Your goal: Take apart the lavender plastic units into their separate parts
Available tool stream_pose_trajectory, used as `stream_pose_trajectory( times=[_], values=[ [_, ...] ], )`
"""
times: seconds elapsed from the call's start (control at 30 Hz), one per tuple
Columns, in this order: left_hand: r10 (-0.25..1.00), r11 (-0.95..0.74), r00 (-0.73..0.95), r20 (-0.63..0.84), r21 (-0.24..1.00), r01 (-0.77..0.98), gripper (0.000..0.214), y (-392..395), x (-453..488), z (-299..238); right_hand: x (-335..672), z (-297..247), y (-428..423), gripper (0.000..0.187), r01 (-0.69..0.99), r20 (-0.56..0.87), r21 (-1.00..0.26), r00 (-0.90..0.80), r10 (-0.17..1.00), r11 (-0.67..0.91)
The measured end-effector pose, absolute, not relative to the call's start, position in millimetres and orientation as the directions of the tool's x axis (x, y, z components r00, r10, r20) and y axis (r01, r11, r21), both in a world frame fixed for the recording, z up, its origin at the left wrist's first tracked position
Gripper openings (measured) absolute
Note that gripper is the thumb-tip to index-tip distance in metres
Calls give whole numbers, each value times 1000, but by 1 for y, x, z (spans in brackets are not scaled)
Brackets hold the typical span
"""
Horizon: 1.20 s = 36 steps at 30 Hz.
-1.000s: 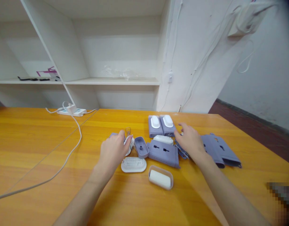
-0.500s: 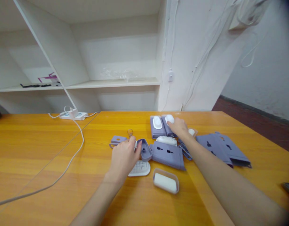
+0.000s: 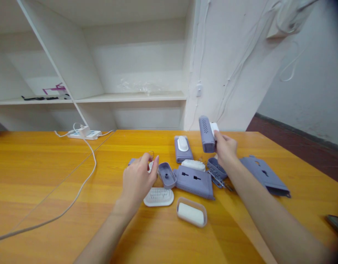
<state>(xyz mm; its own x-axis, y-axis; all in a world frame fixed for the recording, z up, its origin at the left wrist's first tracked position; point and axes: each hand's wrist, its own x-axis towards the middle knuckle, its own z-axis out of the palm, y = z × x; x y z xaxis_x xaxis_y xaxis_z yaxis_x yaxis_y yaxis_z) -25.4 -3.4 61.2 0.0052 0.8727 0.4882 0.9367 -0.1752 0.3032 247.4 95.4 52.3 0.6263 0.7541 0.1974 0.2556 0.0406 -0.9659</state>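
Far left: power strip (image 3: 85, 133) on counter (image 3: 48, 172), white cable (image 3: 94, 157) trailing toward near left. Next, left hand (image 3: 138, 179), back upward, fingers loosely curled, thumb apart from index. In that gap, white bristled piece (image 3: 150, 167), mostly hidden; too covered to say whether gripped or merely beside.

Just right of left hand, small purple tray (image 3: 166, 175) with central stub, touching or nearly touching white bristled plate (image 3: 158, 197) on its near side. Nearer the viewer, clear container (image 3: 180, 217) with white block (image 3: 191, 213) inside. Farther back, lying purple box (image 3: 182, 157) with white oval piece (image 3: 182, 143) on top. In front of that, slotted purple box (image 3: 195, 181), lying flat.

Right of centre, in the air above counter: raised purple box (image 3: 206, 134), in right hand (image 3: 226, 148). Fingers pinching around white side piece (image 3: 214, 127), on the box's right. Long axis roughly top-to-bottom in view, upper end leaning slightly left, perforated narrow side toward viewer; depth tilt unclear. Judged step: one-handed handling of this box, clear of counter. Next move probably calls for a firm pinch and clearance over the parts below.

Under right hand, dark purple tray (image 3: 216, 168) and metal hooks (image 3: 220, 180); far right, purple sleeve (image 3: 265, 174), lying flat.
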Motion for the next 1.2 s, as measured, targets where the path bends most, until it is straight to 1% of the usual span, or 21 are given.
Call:
stream_pose_trajectory(
  times=[0.07, 0.13, 0.17, 0.2, 0.23, 0.33, 0.4, 0.47, 0.53, 0.67, 0.73, 0.77, 0.8, 0.83, 0.9, 0.97, 1.0, 1.07, 1.1, 1.2],
  values=[
    [861, -259, -41, 506, 506, 823, 31, -5, -21, 63, 237, 59, 73, 47, 193, 232, -970, 577, 783, 146],
    [885, -333, -43, 464, 693, 640, 32, -7, -11, 66, 226, 61, 50, 46, 131, 264, -965, 524, 810, 230],
    [905, -346, -22, 424, 766, 542, 35, -8, -6, 67, 220, 61, 39, 43, 30, 275, -954, 482, 832, 298],
    [926, -341, 12, 376, 826, 450, 40, -9, 0, 68, 215, 60, 29, 41, -51, 277, -942, 440, 854, 332],
    [944, -322, 50, 327, 873, 365, 46, -10, 6, 70, 210, 58, 19, 39, -91, 283, -931, 432, 856, 354],
    [962, -225, 190, 196, 963, 145, 63, -11, 23, 75, 196, 53, -4, 37, -107, 290, -926, 409, 865, 361],
    [940, -192, 294, 175, 981, 31, 64, -13, 34, 78, 187, 51, -17, 36, -73, 316, -928, 369, 874, 366],
    [920, -225, 320, 226, 973, -41, 58, -16, 44, 77, 179, 51, -27, 35, -34, 354, -924, 310, 882, 382],
    [926, -258, 265, 268, 963, -75, 53, -20, 52, 73, 173, 51, -34, 38, 0, 395, -913, 254, 883, 408],
    [947, -231, 197, 255, 963, -135, 49, -25, 60, 63, 168, 45, -36, 61, 79, 464, -886, 157, 872, 457],
    [943, -252, 183, 278, 955, -155, 47, -23, 57, 63, 172, 41, -36, 68, 175, 503, -860, 129, 855, 479],
    [943, -265, 161, 291, 950, -167, 47, -21, 52, 65, 176, 40, -36, 70, 257, 534, -830, 110, 838, 495],
    [945, -277, 130, 301, 945, -174, 47, -18, 46, 68, 181, 40, -36, 72, 358, 580, -777, 87, 810, 517],
    [949, -285, 89, 304, 942, -178, 48, -15, 40, 72, 186, 40, -36, 74, 463, 636, -699, 53, 770, 545],
    [954, -296, 13, 299, 948, -116, 51, -9, 24, 81, 196, 43, -37, 77, 617, 749, -492, -60, 660, 614],
    [963, -254, 89, 256, 967, -34, 60, -6, 11, 88, 205, 47, -36, 79, 690, 809, -296, -187, 557, 661],
    [962, -237, 137, 237, 971, -16, 63, -5, 6, 90, 208, 48, -35, 81, 715, 815, -223, -236, 528, 663],
    [948, -251, 205, 244, 968, 10, 62, -6, 2, 90, 210, 47, -33, 85, 763, 802, -123, -300, 517, 634],
    [939, -281, 214, 269, 959, 30, 58, -7, 3, 89, 210, 45, -32, 86, 787, 792, -96, -310, 526, 609],
    [912, -388, 198, 359, 912, 131, 44, -12, 10, 84, 207, 42, -31, 87, 832, 774, -65, -307, 554, 551]
  ],
)
